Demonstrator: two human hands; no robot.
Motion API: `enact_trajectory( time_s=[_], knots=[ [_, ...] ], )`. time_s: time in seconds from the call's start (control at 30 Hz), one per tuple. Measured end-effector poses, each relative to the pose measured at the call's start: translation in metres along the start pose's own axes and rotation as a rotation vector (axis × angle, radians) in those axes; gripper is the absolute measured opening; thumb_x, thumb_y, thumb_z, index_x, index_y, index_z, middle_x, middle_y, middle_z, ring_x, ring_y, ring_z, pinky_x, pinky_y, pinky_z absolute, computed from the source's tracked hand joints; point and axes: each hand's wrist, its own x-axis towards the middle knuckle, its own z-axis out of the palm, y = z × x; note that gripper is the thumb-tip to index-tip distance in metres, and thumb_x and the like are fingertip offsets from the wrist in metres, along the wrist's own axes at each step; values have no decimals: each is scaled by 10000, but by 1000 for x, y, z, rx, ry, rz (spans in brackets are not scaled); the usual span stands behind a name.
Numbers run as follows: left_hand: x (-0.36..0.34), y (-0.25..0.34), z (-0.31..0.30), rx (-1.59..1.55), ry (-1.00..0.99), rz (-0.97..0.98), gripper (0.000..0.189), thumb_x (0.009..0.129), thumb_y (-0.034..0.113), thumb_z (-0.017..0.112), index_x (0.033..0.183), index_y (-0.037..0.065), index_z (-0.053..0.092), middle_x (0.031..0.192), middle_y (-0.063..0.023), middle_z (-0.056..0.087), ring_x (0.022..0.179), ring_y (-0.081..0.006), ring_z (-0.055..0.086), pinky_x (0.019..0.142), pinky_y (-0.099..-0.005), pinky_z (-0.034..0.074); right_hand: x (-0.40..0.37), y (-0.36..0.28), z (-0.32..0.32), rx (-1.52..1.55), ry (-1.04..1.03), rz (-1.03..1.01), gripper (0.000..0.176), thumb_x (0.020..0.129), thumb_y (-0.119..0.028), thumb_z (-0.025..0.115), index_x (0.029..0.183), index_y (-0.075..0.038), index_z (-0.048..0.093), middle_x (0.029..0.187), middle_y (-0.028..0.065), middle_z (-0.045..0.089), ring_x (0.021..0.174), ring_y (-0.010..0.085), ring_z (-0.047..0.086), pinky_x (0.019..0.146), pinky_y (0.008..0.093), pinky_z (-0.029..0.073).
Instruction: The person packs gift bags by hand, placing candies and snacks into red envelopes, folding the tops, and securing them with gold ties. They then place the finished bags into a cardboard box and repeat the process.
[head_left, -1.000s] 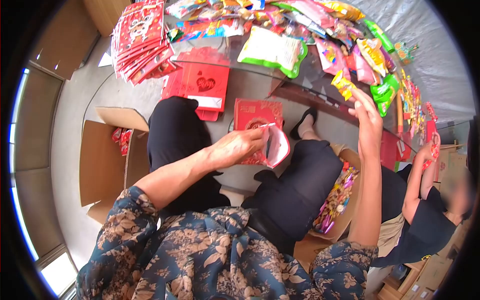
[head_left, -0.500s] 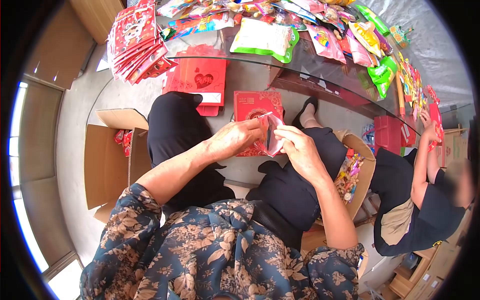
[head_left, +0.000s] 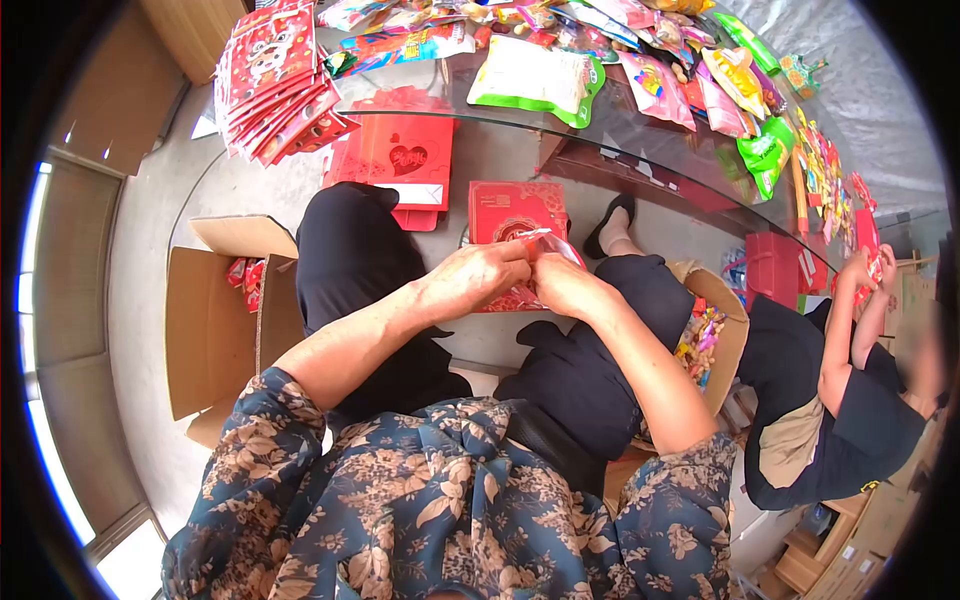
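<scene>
Seen from above, a seated person holds a small red pouch [head_left: 548, 240] over the lap, just below the edge of the glass bench [head_left: 620, 140]. The left hand [head_left: 480, 275] and right hand [head_left: 565, 285] meet at its upper edge, the fingers of both pinched on the foil. Its mouth looks nearly pressed together; whether it is sealed cannot be told. A stack of flat red pouches [head_left: 275, 80] lies on the bench, so much work seems left. An open box of sweets [head_left: 738, 318] stands beside the right knee.
</scene>
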Motion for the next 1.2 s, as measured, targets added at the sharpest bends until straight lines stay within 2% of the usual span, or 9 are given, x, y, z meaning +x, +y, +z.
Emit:
enact_trajectory(
  time_s=[0.27, 0.37, 0.5, 0.53, 0.57, 0.63, 0.73, 0.87, 1.2],
  knots=[
    [-4, -3, 0, 47, -55, 6, 138, 790, -9, 606, 922, 29, 615, 889, -116, 583, 799, -331, 624, 665, -404, 504, 19, 15, 19, -357, 136, -132, 207, 883, -192, 566, 972, -44, 680, 980, 186, 690, 952, 337, 653, 809, 429, 492],
    [-5, -5, 2, 98, -106, 10, 135, 784, -7, 612, 915, 26, 607, 878, -111, 585, 800, -327, 624, 665, -405, 506, 18, -1, 13, -405, 0, 39, 252, 889, -203, 549, 1038, -44, 677, 1046, 197, 688, 1061, 325, 644, 880, 422, 507],
    [-3, -6, -1, 170, -83, 3, 124, 780, 12, 632, 900, 33, 610, 848, -110, 592, 788, -327, 626, 658, -412, 509, 12, 15, 5, -125, 37, 11, 234, 891, -176, 540, 1017, -15, 656, 1001, 194, 693, 981, 332, 671, 821, 392, 523],
    [-2, -7, 1, 153, -65, -6, 116, 782, 21, 640, 894, 36, 612, 842, -111, 594, 781, -328, 627, 654, -415, 509, 8, 0, -3, -1, 116, -262, 213, 890, -106, 546, 1049, -13, 653, 966, 186, 687, 926, 285, 678, 798, 362, 525],
    [-1, -8, 3, 136, -47, -15, 109, 785, 29, 647, 889, 39, 614, 835, -112, 596, 774, -330, 629, 651, -418, 509, -9, -8, -23, 110, -22, 18, 196, 884, -39, 545, 1045, -6, 653, 922, 193, 671, 847, 236, 679, 755, 332, 525],
    [3, -9, 6, 143, -27, -30, 100, 790, 44, 660, 881, 45, 620, 829, -114, 602, 763, -336, 631, 644, -422, 510, -28, -7, -21, 233, 490, -463, 152, 914, -49, 540, 993, 6, 658, 878, 150, 678, 778, 180, 673, 718, 317, 522],
    [13, -7, 5, 216, -25, -67, 93, 800, 63, 676, 882, 48, 634, 837, -119, 618, 766, -344, 637, 648, -420, 515, -61, -12, -15, 667, 781, -284, 168, 961, -114, 541, 924, -2, 660, 827, 79, 679, 708, 134, 656, 650, 280, 498],
    [29, -9, 5, 258, 55, -65, 102, 791, 96, 689, 872, 48, 651, 827, -120, 643, 783, -333, 647, 658, -421, 520, -91, 12, 11, 938, 653, -164, 276, 1007, -258, 526, 934, -32, 668, 806, 39, 668, 675, 92, 627, 598, 203, 435],
    [51, 9, 10, 235, 78, -324, 136, 792, 177, 691, 842, 50, 688, 792, -135, 684, 767, -329, 665, 692, -436, 512, -40, 34, 35, 1101, 164, 61, 604, 927, -544, 585, 1246, -31, 594, 1147, 106, 647, 990, 171, 631, 753, 308, 514]
  ],
)
